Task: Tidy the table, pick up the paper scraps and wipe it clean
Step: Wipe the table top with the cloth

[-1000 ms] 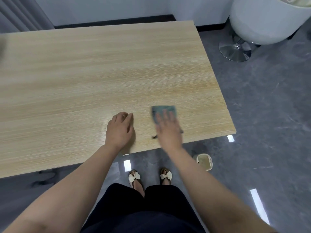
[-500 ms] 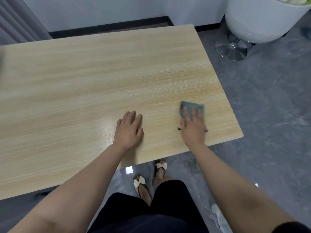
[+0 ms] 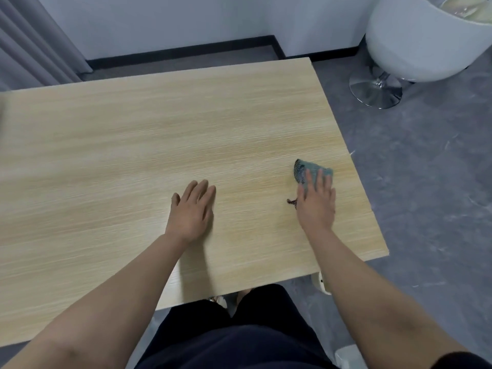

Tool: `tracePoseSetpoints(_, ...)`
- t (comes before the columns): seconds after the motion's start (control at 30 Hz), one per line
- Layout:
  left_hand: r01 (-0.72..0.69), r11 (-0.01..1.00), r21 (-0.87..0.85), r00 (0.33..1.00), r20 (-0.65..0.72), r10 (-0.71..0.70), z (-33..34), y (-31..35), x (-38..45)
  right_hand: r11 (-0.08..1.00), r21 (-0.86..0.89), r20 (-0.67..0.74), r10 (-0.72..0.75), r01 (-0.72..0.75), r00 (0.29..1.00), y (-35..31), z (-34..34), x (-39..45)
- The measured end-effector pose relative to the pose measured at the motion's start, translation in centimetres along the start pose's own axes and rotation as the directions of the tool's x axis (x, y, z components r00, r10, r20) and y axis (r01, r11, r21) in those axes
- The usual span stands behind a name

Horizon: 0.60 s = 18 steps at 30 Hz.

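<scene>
The right hand lies flat with straight fingers pressing a blue-green cloth onto the wooden table, right of centre in the frame. A second ago the cloth sat nearer the middle of the near edge; it has since slid toward the table's right side, so wiping is well under way. The left hand rests spread on the tabletop at centre. No paper scraps show on the surface, which suggests pickup is done.
</scene>
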<state>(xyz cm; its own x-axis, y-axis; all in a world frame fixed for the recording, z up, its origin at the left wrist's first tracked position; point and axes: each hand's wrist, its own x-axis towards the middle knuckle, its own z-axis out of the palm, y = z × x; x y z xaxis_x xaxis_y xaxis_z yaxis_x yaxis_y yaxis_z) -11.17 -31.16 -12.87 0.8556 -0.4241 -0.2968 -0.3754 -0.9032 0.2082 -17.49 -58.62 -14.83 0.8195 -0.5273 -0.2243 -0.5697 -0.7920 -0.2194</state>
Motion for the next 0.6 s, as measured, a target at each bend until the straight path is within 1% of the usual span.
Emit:
tracePoseSetpoints(0.03, 0.019, 1.000, -0.004, 1.000, 0.004, -0.019, 0.0, 0.0, 0.3, 1.000, -0.003, -0.007, -0.004, 0.004, 1.000, -1.2, 0.2, -0.1)
tracePoseSetpoints(0.07, 0.046, 0.999, -0.015, 0.999, 0.002, -0.046, -0.1, 0.0, 0.6, 0.997, -0.023, -0.012, -0.077, 0.077, 0.997, -2.8, 0.7, -0.6)
tracePoseSetpoints(0.1, 0.073, 0.997, -0.029, 0.997, -0.004, -0.074, -0.1, 0.0, 0.8, 0.978, -0.032, -0.006, -0.209, 0.208, 0.978, -4.6, 1.3, -1.2)
tracePoseSetpoints(0.13, 0.094, 0.995, -0.039, 0.995, -0.013, -0.095, -0.1, 0.1, 1.0, 0.931, -0.030, 0.019, -0.363, 0.363, 0.932, -6.6, 1.8, -2.0)
tracePoseSetpoints(0.17, 0.107, 0.993, -0.048, 0.994, -0.023, -0.108, -0.2, 0.1, 1.0, 0.866, -0.025, 0.070, -0.497, 0.499, 0.865, -8.2, 2.3, -2.9)
tracePoseSetpoints(0.2, 0.114, 0.992, -0.058, 0.993, -0.030, -0.116, -0.3, 0.1, 1.1, 0.802, -0.020, 0.130, -0.591, 0.598, 0.796, -9.3, 2.3, -3.5)
tracePoseSetpoints(0.23, 0.118, 0.991, -0.066, 0.992, -0.033, -0.120, -0.4, 0.0, 1.1, 0.752, -0.014, 0.174, -0.647, 0.659, 0.742, -9.6, 2.2, -3.4)
tracePoseSetpoints(0.27, 0.121, 0.990, -0.066, 0.992, -0.030, -0.124, -0.4, -0.1, 1.1, 0.716, -0.019, 0.198, -0.682, 0.698, 0.705, -9.2, 2.0, -2.7)
tracePoseSetpoints(0.3, 0.126, 0.990, -0.061, 0.991, -0.025, -0.128, -0.5, -0.2, 1.1, 0.698, -0.033, 0.193, -0.697, 0.715, 0.690, -8.4, 1.7, -1.7)
tracePoseSetpoints(0.33, 0.132, 0.990, -0.058, 0.991, -0.021, -0.133, -0.5, -0.3, 1.1, 0.707, -0.047, 0.156, -0.692, 0.705, 0.705, -7.2, 1.4, -0.7)
tracePoseSetpoints(0.37, 0.137, 0.989, -0.059, 0.990, -0.020, -0.139, -0.5, -0.3, 1.1, 0.750, -0.047, 0.110, -0.653, 0.660, 0.749, -5.8, 1.0, 0.4)
tracePoseSetpoints(0.43, 0.137, 0.988, -0.067, 0.990, -0.028, -0.139, -0.7, -0.2, 1.1, 0.869, -0.038, 0.024, -0.492, 0.493, 0.870, -2.9, 0.0, 2.8)
tracePoseSetpoints(0.5, 0.133, 0.989, -0.060, 0.991, -0.023, -0.134, -0.7, -0.2, 1.1, 0.958, -0.001, -0.017, -0.285, 0.285, 0.958, -1.1, -0.6, 4.3)
tracePoseSetpoints(0.53, 0.130, 0.990, -0.048, 0.991, -0.020, -0.131, -0.7, -0.3, 1.1, 0.984, 0.030, -0.029, -0.177, 0.178, 0.984, -1.2, -0.7, 4.6)
tracePoseSetpoints(0.57, 0.124, 0.992, -0.038, 0.992, -0.017, -0.124, -0.7, -0.5, 1.0, 0.993, 0.043, -0.043, -0.106, 0.108, 0.993, -2.0, -0.5, 4.4)
tracePoseSetpoints(0.6, 0.114, 0.993, -0.031, 0.993, -0.011, -0.115, -0.8, -0.6, 1.0, 0.993, 0.014, -0.079, -0.118, 0.120, 0.990, -3.6, -0.2, 3.8)
